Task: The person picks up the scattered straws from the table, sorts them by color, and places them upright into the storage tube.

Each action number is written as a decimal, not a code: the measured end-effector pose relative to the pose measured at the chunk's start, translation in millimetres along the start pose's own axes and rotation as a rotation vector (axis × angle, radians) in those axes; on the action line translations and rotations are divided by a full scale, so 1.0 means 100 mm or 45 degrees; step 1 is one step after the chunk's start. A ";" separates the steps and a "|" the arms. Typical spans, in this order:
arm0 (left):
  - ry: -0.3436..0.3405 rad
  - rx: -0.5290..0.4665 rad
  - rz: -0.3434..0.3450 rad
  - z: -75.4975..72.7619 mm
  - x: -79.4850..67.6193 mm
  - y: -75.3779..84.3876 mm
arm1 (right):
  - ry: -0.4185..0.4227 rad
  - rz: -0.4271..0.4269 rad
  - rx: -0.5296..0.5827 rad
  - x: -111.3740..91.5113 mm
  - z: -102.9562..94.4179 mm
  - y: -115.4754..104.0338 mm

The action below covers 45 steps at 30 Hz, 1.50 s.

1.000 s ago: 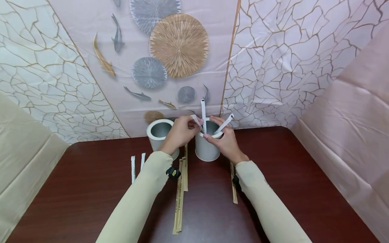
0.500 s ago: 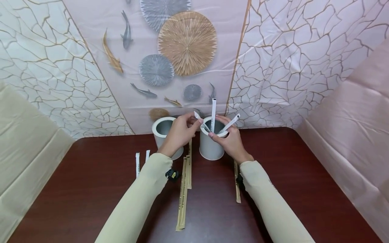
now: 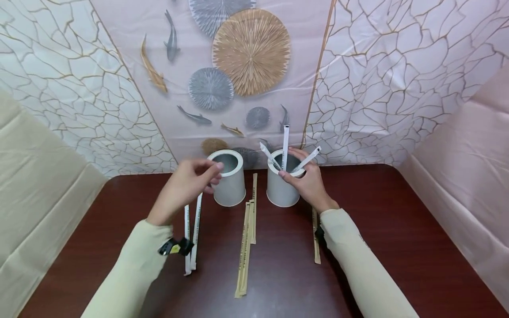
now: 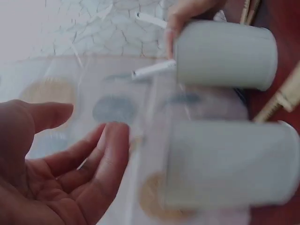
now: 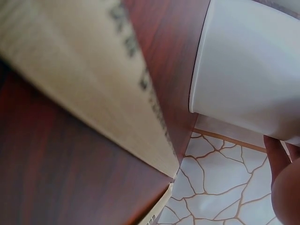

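Note:
My right hand [image 3: 313,187] grips the rim of the right-hand pale grey can [image 3: 281,194], thumb at the front and fingers round the far side. Three slim white paper-wrapped sticks lean in that can: a left stick [image 3: 268,155], an upright middle stick [image 3: 285,145] and a right stick [image 3: 308,158]. My left hand [image 3: 184,183] holds nothing; in the left wrist view its thumb and loosely bent fingers stand apart. It hovers just left of a second grey can [image 3: 230,190], whose visible interior shows no sticks. Below this hand, two white wrapped sticks [image 3: 196,234] lie on the table.
Several brown paper-wrapped sticks [image 3: 244,256] lie on the dark red table [image 3: 282,274] between and in front of the cans. Another brown stick [image 3: 316,240] lies beside my right wrist. A patterned cloth backdrop [image 3: 370,88] rises right behind the table's far edge.
My left hand has let go of a white wrapped stick, which now leans in the right-hand can, and has moved left past the other can. The right hand keeps its grip.

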<state>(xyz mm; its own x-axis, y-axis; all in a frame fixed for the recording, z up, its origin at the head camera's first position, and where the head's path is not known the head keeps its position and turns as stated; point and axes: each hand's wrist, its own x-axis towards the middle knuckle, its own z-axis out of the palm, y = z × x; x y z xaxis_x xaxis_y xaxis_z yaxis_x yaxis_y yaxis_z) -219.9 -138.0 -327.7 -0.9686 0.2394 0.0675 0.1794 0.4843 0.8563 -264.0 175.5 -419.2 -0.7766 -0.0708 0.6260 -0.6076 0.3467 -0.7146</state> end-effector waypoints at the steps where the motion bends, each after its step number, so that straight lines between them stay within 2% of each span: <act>1: 0.012 0.033 -0.038 -0.04 -0.05 -0.08 | 0.001 -0.005 -0.005 0.01 -0.02 -0.01; 6: 0.020 0.288 -0.205 -0.05 -0.22 -0.50 | 0.020 -0.011 -0.018 0.04 -0.10 -0.04; 12: -0.021 0.449 -0.417 0.05 -0.31 -0.87 | -0.005 0.016 0.000 0.02 -0.07 0.00; 15: -0.013 0.521 -0.470 0.08 -0.34 -0.97 | -0.021 0.025 0.010 0.01 -0.01 0.10; 18: -0.008 0.560 -0.479 0.12 -0.34 -1.03 | -0.016 0.025 0.006 0.01 0.04 0.26; 20: -0.006 0.560 -0.481 0.16 -0.33 -1.06 | -0.007 0.023 0.006 0.01 0.05 0.36; 25: -0.012 0.513 -0.496 0.22 -0.32 -1.11 | -0.009 0.014 -0.009 0.02 0.03 0.40; 32: -0.040 0.451 -0.502 0.22 -0.35 -1.15 | -0.017 0.026 -0.027 -0.01 0.02 0.37; 37: -0.017 0.257 -0.467 0.15 -0.40 -1.02 | -0.013 0.012 -0.017 -0.01 0.05 0.38; 41: -0.007 0.149 -0.339 0.03 -0.43 -0.77 | 0.005 -0.005 -0.012 0.00 0.06 0.37; 45: 0.049 0.087 -0.140 -0.03 -0.41 -0.47 | 0.010 -0.009 -0.003 -0.01 0.04 0.23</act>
<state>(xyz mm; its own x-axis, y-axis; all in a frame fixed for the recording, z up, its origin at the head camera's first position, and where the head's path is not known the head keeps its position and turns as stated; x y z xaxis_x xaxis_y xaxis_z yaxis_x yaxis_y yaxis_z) -189.4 -173.6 -369.3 -0.9887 0.1495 -0.0044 0.0815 0.5627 0.8226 -278.3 180.0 -437.6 -0.7711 -0.0656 0.6333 -0.6124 0.3486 -0.7096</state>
